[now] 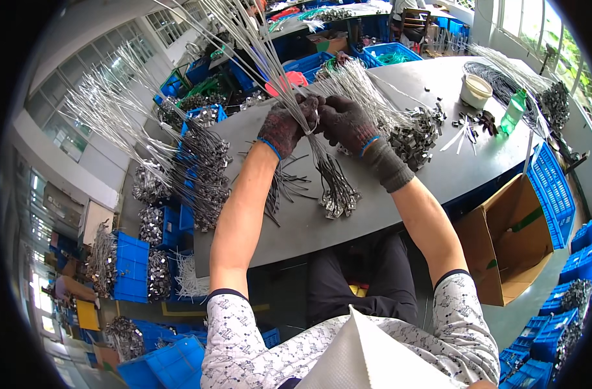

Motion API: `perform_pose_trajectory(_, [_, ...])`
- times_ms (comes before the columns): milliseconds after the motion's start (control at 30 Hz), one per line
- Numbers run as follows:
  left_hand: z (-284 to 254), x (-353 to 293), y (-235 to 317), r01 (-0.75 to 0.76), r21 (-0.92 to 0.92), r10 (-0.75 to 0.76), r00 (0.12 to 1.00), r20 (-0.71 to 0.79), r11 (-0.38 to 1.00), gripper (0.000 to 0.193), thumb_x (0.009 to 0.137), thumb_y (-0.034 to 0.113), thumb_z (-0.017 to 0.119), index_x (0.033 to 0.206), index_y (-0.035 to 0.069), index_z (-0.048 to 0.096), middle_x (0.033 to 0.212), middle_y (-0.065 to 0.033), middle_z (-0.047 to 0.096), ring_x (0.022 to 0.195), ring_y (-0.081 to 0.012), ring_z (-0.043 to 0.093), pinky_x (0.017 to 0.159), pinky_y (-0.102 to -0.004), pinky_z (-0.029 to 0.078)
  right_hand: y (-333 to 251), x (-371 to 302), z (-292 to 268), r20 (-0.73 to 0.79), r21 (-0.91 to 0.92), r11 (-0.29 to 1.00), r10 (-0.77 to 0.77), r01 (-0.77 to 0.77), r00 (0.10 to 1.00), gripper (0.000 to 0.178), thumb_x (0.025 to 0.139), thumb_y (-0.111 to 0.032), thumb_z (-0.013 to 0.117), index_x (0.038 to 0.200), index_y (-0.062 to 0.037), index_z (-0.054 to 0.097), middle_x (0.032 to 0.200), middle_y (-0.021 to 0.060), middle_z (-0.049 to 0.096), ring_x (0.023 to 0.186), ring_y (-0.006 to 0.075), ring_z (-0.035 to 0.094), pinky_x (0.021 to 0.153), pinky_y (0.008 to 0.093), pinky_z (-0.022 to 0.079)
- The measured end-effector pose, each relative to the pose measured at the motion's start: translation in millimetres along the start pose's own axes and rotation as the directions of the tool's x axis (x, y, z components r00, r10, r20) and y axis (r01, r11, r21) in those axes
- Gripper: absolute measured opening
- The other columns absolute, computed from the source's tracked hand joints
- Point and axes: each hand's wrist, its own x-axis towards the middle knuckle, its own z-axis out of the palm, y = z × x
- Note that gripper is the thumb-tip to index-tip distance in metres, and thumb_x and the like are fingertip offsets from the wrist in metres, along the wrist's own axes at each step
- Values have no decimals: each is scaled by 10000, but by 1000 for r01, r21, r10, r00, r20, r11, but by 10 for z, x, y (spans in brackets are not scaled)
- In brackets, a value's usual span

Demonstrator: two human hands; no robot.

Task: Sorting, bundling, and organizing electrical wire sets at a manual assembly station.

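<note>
Cable bundle (328,165) leaned over worktop (461,155), metal ends (340,202) low; left hand (283,123), fingers curled round strands; right hand (349,123), fingers bent in by pale tie (313,128), exact grip hidden; good binding seemingly needed strands squeezed evenly, tie drawn snug

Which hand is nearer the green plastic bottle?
Right. The right hand is left of the green plastic bottle, across the tabletop; the left hand is farther left.

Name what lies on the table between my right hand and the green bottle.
In the head view, a heap of metal-ended strands lies beside the right hand, then loose white strips nearer the green bottle.
</note>
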Motion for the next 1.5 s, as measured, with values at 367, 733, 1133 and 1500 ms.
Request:
perform_pose_trajectory(367, [-62,101,-57,-2,-186,5,1000,19,983,298,907,187,706,1165,54,639,739,4,569,652,-117,583,686,-375,584,35,-18,-215,32,304,952,-35,24,999,449,1003,-289,580,1354,-15,525,950,81,691,601,132,616,521,275,514])
perform_pose_trajectory(733, [-54,159,-65,-18,-92,21,999,36,996,253,858,145,743,1057,43,624,823,-61,651,716,-190,652,724,-376,594,-98,32,-104,-32,23,998,-50,50,998,287,980,-285,607,1058,-17,673,789,64,666,635,132,643,510,267,509])
perform_pose_trajectory(1133, [-257,-15,260,138,89,-147,983,111,987,161,848,163,768,915,47,679,879,-70,711,806,-257,706,732,-397,581,-194,-343,85,-7,232,972,-25,26,1000,285,1018,-275,577,1133,-25,652,845,44,644,624,112,612,529,258,502])
perform_pose_trajectory(1500, [-80,-81,62,-448,893,643,700,312,55,137,847,169,692,965,112,734,886,-149,694,842,-366,670,746,-427,547,131,-94,-33,258,303,952,-48,-33,965,297,1010,-231,578,1217,-22,622,837,11,619,671,63,595,577,235,492])
